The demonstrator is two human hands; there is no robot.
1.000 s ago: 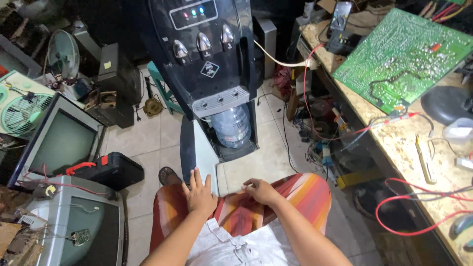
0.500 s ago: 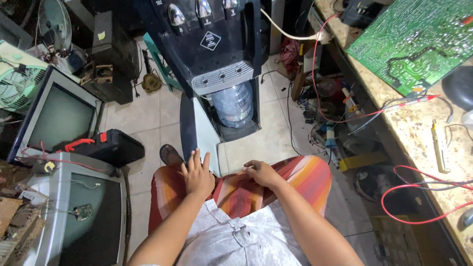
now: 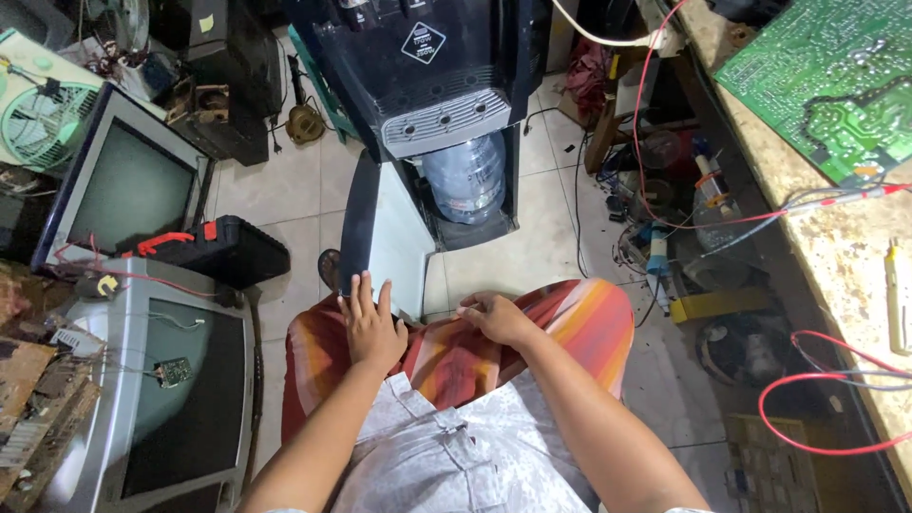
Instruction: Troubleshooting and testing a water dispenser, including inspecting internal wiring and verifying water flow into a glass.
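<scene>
Both hands unmoved — left hand flat, grip spread on striped cloth; right hand loosely curled beside it

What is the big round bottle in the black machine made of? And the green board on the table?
The bottle looks like clear bluish plastic: you can see through it and it has moulded ridges. The green board seems to be a circuit board, probably stiff fibre or resin with a matt green coat and thin pale lines. The machine's door, near the left hand, looks like smooth painted metal or plastic.

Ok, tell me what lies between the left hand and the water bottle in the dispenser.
In the head view, the dispenser's open door panel stands between the left hand and the water bottle.
</scene>
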